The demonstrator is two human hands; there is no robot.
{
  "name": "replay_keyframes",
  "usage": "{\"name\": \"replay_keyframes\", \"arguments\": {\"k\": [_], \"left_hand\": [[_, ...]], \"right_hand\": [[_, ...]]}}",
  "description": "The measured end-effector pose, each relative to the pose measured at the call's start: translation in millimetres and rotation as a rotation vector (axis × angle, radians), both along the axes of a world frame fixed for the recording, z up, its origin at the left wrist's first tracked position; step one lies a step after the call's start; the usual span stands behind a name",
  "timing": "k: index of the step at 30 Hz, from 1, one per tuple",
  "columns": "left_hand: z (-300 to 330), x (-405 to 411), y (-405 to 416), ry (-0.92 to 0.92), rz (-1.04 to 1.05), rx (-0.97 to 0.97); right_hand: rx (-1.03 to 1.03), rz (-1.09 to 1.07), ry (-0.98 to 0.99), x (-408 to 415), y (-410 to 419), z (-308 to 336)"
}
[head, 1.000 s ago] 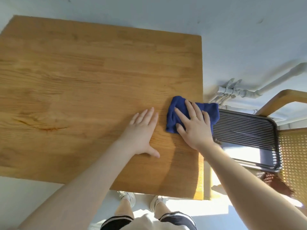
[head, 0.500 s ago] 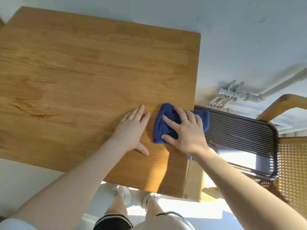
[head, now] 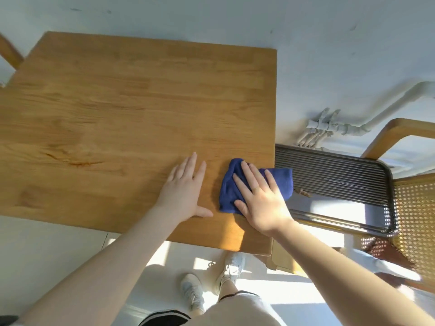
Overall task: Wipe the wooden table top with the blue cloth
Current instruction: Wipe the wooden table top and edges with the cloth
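The blue cloth (head: 228,187) lies bunched on the wooden table top (head: 122,109), close to its right edge, with one corner hanging over that edge. My right hand (head: 261,198) presses flat on the cloth with straight, spread fingers. Just left of the cloth, my left hand (head: 184,191) rests flat on the bare wood, fingers straight, thumb out toward the cloth. The two hands do not touch.
A ribbed metal tray (head: 334,175) sits on a cane chair (head: 414,208) right beside the table's right edge. White pipes (head: 329,125) run along the wall behind it. My feet (head: 211,281) stand on the floor under the near table edge. Another chair part (head: 9,52) shows at far left.
My right hand slid the cloth a little left on the table and back toward the right edge. My left hand stayed flat on the wood beside it.
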State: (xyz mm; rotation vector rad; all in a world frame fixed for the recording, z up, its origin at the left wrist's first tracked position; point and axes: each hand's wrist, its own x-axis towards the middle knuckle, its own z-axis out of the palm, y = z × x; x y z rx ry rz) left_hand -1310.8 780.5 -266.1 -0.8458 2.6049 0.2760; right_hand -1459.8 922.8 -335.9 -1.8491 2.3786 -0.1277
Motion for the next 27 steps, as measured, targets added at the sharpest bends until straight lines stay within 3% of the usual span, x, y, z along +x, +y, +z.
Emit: {"name": "replay_keyframes", "arguments": {"k": [5, 11, 16, 20, 27], "left_hand": [[-4.0, 48.1, -11.4, -0.061, 0.094, 0.019], [-19.1, 76.6, -19.6, -0.040, 0.218, -0.003], [-24.2, 95.2, -31.8, -0.012, 0.250, -0.005], [-27.1, 99.2, -36.8, 0.007, 0.217, -0.019], [-27.9, 113.2, -54.0, 0.021, 0.126, 0.085]], "right_hand": [[0.004, 0.038, 0.030, 25.7, 9.6, -1.9], [0.116, -0.322, 0.061, 11.7, -47.7, 1.5], [0.036, -0.014, 0.084, 72.1, -11.8, -4.1], [0.028, 0.081, 0.066, 79.3, -16.4, -3.2], [0.096, -0.166, 0.055, 48.5, -96.5, 1.3]]}}
